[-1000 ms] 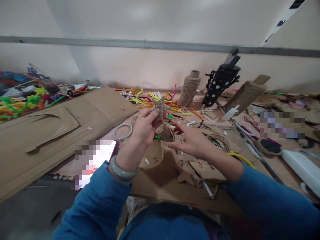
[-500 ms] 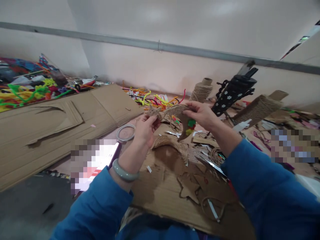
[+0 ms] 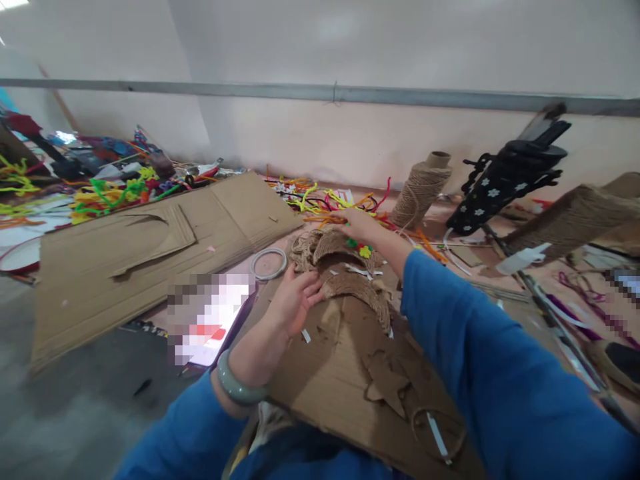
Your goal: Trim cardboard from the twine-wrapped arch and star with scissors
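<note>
My left hand rests low on a sheet of cut cardboard, fingers together beside a twine-wrapped crescent. It holds nothing that I can see. My right hand reaches forward and lies on a second twine-wrapped crescent with small green, red and yellow flowers on it. A twine-wrapped star lies at the left end of that crescent. Both sleeves are blue, and a pale green bangle sits on my left wrist.
A lit phone lies left of the cardboard, with a white ring beyond it. Colourful pipe cleaners, twine spools, a black flowered object and a large flat cardboard sheet surround the spot.
Both hands have come down from mid-air. The star and flowered crescent that they held up now lie on the surface, and my left hand has let go and dropped onto the cardboard.
</note>
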{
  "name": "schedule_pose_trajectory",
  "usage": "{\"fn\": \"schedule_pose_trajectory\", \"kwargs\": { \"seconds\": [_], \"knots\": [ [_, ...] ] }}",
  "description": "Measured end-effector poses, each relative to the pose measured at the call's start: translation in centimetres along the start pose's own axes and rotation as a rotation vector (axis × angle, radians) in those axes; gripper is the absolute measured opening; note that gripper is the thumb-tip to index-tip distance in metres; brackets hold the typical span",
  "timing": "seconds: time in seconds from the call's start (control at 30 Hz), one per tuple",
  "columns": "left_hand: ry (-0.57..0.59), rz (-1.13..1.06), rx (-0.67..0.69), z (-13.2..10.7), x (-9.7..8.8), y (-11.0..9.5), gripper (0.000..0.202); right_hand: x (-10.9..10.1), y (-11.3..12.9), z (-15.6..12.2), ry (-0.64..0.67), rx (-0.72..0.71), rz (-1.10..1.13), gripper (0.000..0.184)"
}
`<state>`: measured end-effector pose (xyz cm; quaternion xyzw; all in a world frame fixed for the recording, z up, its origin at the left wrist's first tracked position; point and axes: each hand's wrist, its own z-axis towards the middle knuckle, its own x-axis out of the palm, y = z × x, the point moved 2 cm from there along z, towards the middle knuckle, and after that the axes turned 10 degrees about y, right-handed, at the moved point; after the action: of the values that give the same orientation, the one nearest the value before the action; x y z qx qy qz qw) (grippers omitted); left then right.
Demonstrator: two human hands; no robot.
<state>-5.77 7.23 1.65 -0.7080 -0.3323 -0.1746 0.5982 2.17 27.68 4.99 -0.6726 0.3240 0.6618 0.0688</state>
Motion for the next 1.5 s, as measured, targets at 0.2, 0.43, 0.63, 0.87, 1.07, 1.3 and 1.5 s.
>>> {"fn": "schedule_pose_trajectory", "kwargs": {
  "seconds": [0.2,0.43,0.63,0.87,1.07,1.3,1.5],
  "knots": [
    [0.000,0.019,-0.013,-1.2,0.1,-0.2,0.079,1.0,-1.4,-6.0,0.047,0.057,-0.156,0.030],
    [-0.015,0.111,0.044,-4.3,0.3,0.1,0.063,3.6,0.1,-10.3,0.106,0.148,-0.289,0.027],
    [0.020,0.355,0.254,-7.0,-1.6,2.3,0.042,6.3,2.3,-12.9,0.140,0.073,-0.350,0.036],
    [0.037,0.625,0.242,-7.8,-2.8,4.2,0.035,5.6,1.6,-13.8,-0.052,0.058,-0.219,0.052],
    [0.016,0.549,0.442,-7.4,-3.5,4.3,0.032,3.1,3.1,-17.7,-0.327,-0.036,-0.133,0.055],
    [0.208,0.549,0.142,-7.2,-2.4,4.2,0.022,3.2,6.3,-20.0,-0.362,-0.224,0.062,0.057],
    [0.219,0.496,-0.002,-7.7,-2.8,4.4,0.026,3.6,6.1,-21.7,-0.220,0.029,0.325,0.035]
  ]
}}
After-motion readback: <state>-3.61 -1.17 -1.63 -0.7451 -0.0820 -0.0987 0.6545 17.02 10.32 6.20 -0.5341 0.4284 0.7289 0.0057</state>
